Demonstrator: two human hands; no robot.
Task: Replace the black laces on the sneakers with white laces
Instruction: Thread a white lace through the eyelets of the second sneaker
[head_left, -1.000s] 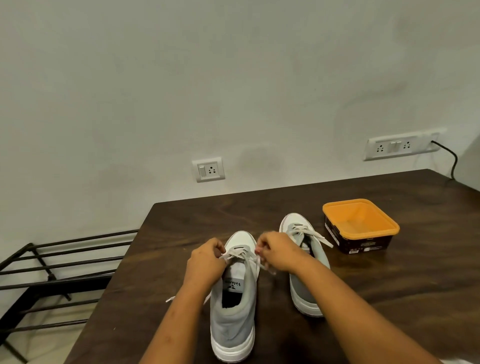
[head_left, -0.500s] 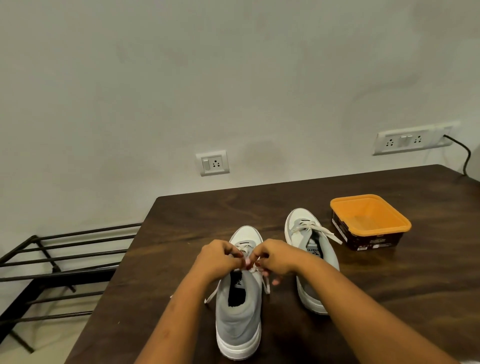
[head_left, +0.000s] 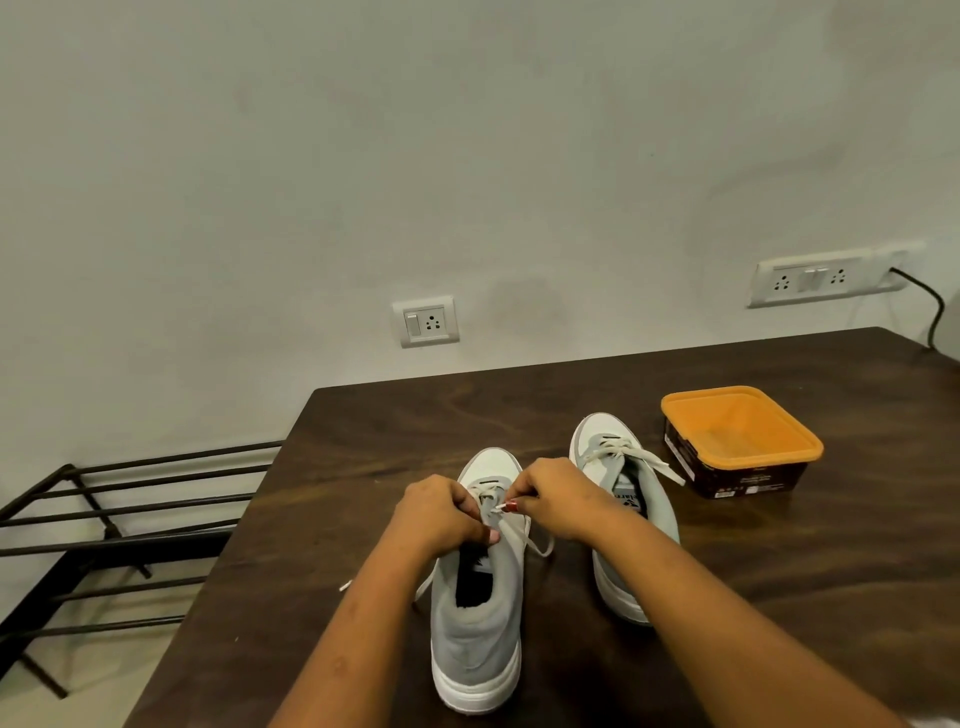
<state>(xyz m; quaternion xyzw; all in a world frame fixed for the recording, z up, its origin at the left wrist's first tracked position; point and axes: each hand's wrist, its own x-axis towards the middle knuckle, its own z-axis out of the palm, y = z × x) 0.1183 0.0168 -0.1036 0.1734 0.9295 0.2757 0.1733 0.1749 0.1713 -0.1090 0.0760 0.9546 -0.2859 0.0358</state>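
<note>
Two grey-and-white sneakers stand side by side on the dark wooden table (head_left: 779, 597), toes pointing away. Over the left sneaker (head_left: 475, 634) my left hand (head_left: 441, 514) and my right hand (head_left: 558, 501) meet at the eyelets. Both hands have curled fingers and pinch its white lace (head_left: 519, 535). One loose lace end hangs over the shoe's right side, another trails left on the table. The right sneaker (head_left: 618, 467) carries a white lace (head_left: 644, 457) with a free end lying toward the right. No black lace is visible.
An orange-lined dark square tub (head_left: 740, 441) sits to the right of the sneakers. A black metal rack (head_left: 104, 519) stands left of the table. Wall sockets (head_left: 426, 322) are behind, and a black cable (head_left: 930, 306) hangs at the far right.
My hands moved closer together over the left sneaker's eyelets, and the lace ends shifted with them. The view also tilted slightly.
</note>
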